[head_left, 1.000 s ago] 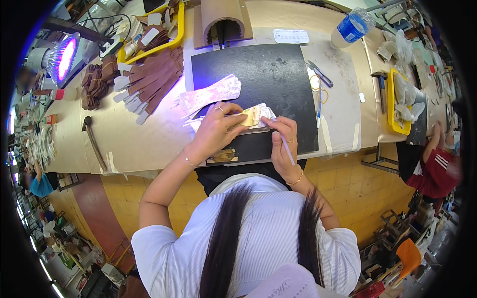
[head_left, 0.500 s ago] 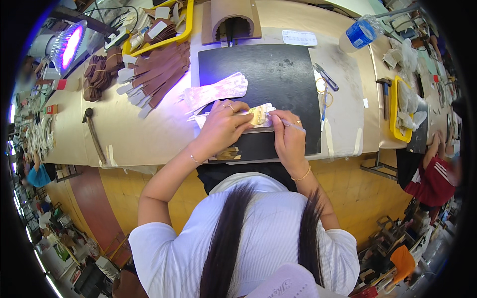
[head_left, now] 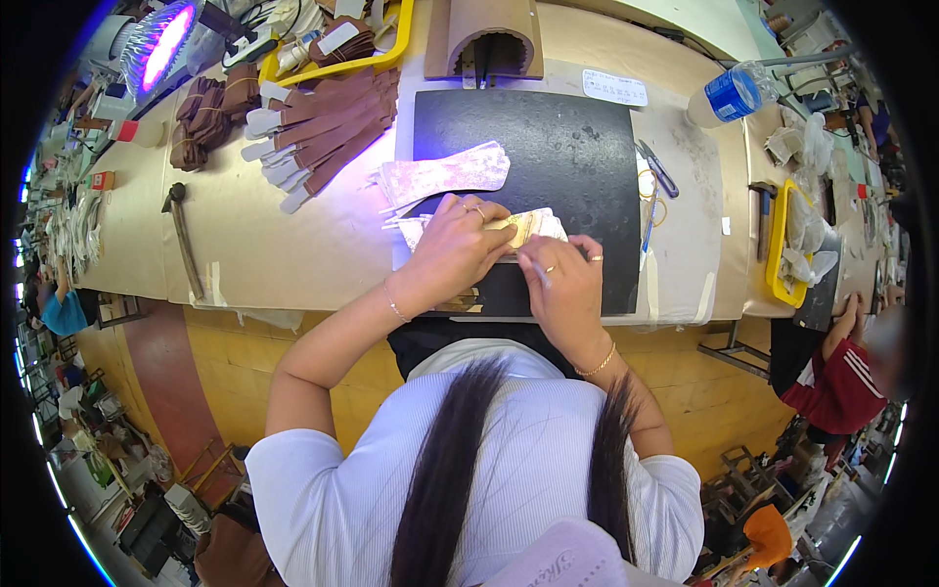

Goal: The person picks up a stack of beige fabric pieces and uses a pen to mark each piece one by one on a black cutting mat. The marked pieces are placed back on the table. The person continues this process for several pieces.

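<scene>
Evidently, the step in hand is fine work with a slim pale tool (head_left: pixel 545 278), pinched in the curled fingers of the right hand (head_left: pixel 572 284) close beside the near edge of a yellow piece (head_left: pixel 525 231). That piece lies on white flat pieces (head_left: pixel 552 226), on the near part of the black mat (head_left: pixel 587 171) upon the counter (head_left: pixel 313 240). The left hand (head_left: pixel 452 247) has its fingers laid over the yellow piece from the left; whether its thumb grips from below cannot be told. Doing this well probably calls for even, downward pressure from the left fingers, so that the layers do not slide against one another, and for a light, steady stroke from the right. The tool's tip is hidden, so its contact cannot be judged; an unobstructed view of it would help. The left fingertips are best set back from its path. The pinkish-white pieces (head_left: pixel 445 174) lie just beyond the left hand, so a wide elbow or wrist swing could nudge them.
</scene>
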`<action>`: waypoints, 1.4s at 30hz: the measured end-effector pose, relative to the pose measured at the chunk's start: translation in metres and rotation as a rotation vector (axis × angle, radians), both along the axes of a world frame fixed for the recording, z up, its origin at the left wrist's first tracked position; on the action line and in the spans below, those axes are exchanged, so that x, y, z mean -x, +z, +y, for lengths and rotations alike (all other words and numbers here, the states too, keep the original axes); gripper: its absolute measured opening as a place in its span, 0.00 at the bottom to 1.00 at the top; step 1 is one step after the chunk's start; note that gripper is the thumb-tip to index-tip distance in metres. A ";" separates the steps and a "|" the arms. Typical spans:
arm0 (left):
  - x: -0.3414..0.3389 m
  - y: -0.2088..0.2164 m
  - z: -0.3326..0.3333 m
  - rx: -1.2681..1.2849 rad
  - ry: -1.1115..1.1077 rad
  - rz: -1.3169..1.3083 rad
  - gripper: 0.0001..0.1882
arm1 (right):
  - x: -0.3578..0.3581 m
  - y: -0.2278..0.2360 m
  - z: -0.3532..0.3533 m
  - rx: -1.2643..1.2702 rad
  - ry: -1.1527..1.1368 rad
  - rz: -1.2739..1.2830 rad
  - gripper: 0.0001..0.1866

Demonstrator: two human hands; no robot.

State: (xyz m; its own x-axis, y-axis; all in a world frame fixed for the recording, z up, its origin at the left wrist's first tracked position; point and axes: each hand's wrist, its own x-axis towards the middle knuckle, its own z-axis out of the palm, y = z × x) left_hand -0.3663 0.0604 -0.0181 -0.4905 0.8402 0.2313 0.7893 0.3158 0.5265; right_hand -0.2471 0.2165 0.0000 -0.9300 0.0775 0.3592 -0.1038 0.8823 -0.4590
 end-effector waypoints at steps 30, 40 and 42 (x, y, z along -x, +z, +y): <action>0.079 0.000 -0.005 0.006 0.105 -0.028 0.13 | -0.022 -0.020 0.018 0.506 -0.139 0.110 0.08; 0.006 0.011 0.007 -0.083 -0.036 -0.042 0.11 | -0.023 -0.030 0.019 0.781 -0.207 0.160 0.11; 0.000 0.005 0.009 -0.089 -0.029 -0.038 0.11 | -0.021 -0.030 0.017 0.800 -0.208 0.155 0.11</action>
